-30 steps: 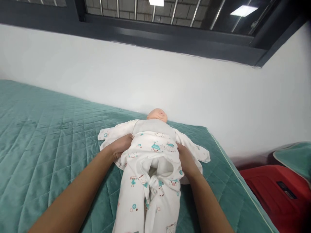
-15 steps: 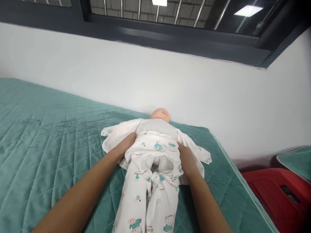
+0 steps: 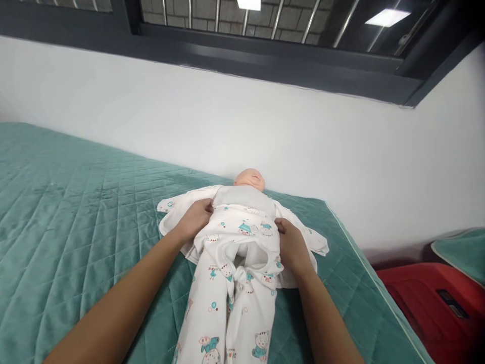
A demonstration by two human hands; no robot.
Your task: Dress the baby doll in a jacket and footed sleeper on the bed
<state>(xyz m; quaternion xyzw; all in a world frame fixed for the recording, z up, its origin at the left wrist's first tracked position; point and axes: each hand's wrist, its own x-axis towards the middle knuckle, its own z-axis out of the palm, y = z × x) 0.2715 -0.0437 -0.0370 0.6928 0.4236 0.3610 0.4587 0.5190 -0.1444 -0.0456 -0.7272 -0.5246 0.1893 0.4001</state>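
Now my fingers (image 3: pixel 206 203) show more at waist of trousers (image 3: pixel 208 293) than moment ago; work seems centred on side edges. Left hand (image 3: pixel 196 218), right hand (image 3: pixel 292 247) touch there; can't tell if pinching. Trousers on doll (image 3: pixel 249 179), lower centre of frame, shirt (image 3: pixel 299 225) beneath.

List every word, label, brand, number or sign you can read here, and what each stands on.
No text can be read with certainty.
White printed trousers: small lettering beside the animal prints at the picture's bottom edge, too small and blurred to read.
Red item at the right: a dark patch, perhaps a label; any writing on it is too blurred to read.
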